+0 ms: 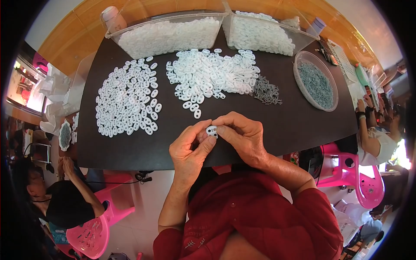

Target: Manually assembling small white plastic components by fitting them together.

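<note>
"Starting on the left, what are those spread out beyond the left fingers?"

"Flat white ovals (pixel 125 99) with holes. They look like moulded plastic, so I'd judge them light, stiff, a bit slick and hard to break."

"And the one between the hands?"

"That white piece (pixel 211 130) sits right at the fingertips, above the table (pixel 130 151), with dark spots on the face turned up. It should weigh next to nothing. The rounded edges look like the best grip, leaving that face free; a pinch too near a curve could let it skid."

"Further right?"

"Past the fingertips lies a heap of white pieces (pixel 203 71), and off its right side, beyond the right knuckles, a little pile of grey pins (pixel 267 91). Those look slim and rigid, likely to roll, so fingertips only."

"Now the pose. Left hand (pixel 188 145)?"

"It comes up from below, thumb and index nearly closed on the piece's near and left edges, the other fingers curled behind."

"Right hand (pixel 245 136)?"

"It reaches in from the right, wrist bent, knuckles arched. Thumb and index are drawn close together at the piece's right edge, the thumb seemingly touching it. Whether they also pinch a pin, I can't tell."
</note>
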`<control>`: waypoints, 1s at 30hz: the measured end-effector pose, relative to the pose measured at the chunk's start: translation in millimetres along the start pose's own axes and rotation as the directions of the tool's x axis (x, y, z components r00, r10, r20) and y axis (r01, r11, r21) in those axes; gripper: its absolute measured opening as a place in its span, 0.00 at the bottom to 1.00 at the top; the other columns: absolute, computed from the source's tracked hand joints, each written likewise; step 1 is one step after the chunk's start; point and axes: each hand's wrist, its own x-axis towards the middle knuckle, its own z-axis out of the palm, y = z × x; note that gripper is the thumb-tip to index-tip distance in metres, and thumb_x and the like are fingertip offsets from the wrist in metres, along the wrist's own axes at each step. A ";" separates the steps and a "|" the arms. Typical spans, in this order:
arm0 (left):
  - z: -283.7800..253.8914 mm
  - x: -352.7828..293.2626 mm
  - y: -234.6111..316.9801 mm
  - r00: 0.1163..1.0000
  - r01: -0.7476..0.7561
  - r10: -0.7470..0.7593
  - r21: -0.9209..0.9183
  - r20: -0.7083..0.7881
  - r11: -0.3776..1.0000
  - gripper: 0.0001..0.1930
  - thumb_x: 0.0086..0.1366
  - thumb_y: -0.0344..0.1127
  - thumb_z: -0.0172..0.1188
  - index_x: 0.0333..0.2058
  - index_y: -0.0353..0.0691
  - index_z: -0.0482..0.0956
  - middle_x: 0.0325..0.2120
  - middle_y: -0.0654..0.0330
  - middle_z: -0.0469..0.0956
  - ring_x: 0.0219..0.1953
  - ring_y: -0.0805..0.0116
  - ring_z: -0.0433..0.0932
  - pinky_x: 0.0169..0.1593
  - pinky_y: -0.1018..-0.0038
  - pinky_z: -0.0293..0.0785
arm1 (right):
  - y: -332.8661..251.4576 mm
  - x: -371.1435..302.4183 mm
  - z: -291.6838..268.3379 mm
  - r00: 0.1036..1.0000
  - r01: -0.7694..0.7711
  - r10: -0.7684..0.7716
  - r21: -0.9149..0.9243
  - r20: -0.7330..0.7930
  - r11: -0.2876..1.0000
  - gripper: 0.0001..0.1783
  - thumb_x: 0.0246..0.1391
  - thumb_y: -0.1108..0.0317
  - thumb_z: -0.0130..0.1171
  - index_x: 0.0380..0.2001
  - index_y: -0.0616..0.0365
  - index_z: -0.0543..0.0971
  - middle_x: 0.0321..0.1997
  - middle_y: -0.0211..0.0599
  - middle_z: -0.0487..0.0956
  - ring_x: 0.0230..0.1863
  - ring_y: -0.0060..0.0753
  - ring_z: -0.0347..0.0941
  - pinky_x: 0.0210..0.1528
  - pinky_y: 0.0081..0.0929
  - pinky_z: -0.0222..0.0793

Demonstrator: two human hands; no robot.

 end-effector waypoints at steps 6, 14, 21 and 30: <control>-0.7 0.1 -4.1 0.999 -0.037 0.037 0.016 -0.021 0.999 0.16 0.56 0.25 0.64 0.44 0.31 0.78 0.30 0.68 0.72 0.32 0.81 0.69 0.37 0.86 0.66 | 1.2 0.6 2.5 1.000 0.026 -0.026 0.015 0.003 1.000 0.09 0.55 0.81 0.52 0.38 0.65 0.78 0.34 0.28 0.76 0.37 0.15 0.70 0.40 0.16 0.66; -0.1 -1.3 -9.5 0.993 -0.091 0.093 0.027 -0.077 0.995 0.15 0.57 0.26 0.63 0.44 0.32 0.78 0.25 0.67 0.71 0.28 0.80 0.67 0.33 0.85 0.64 | 1.7 2.9 3.5 0.993 0.116 -0.110 -0.116 0.051 0.987 0.10 0.54 0.83 0.52 0.38 0.65 0.78 0.34 0.30 0.75 0.34 0.15 0.68 0.36 0.15 0.64; -0.2 -1.5 -11.3 0.985 -0.143 0.143 0.012 -0.096 0.990 0.14 0.58 0.24 0.62 0.44 0.32 0.78 0.26 0.66 0.71 0.29 0.80 0.68 0.33 0.84 0.66 | -2.4 2.1 7.8 0.971 0.240 -0.232 -0.202 0.066 0.949 0.13 0.47 0.79 0.61 0.39 0.60 0.78 0.29 0.31 0.73 0.27 0.20 0.67 0.29 0.19 0.64; 8.1 -10.7 -11.4 0.978 -0.126 0.098 -0.151 -0.184 0.981 0.13 0.59 0.26 0.61 0.44 0.29 0.78 0.30 0.66 0.74 0.33 0.79 0.71 0.40 0.83 0.69 | 3.0 7.9 7.2 0.854 0.513 -0.505 -0.366 0.125 0.777 0.18 0.39 0.81 0.65 0.38 0.64 0.78 0.30 0.33 0.76 0.27 0.24 0.68 0.28 0.20 0.66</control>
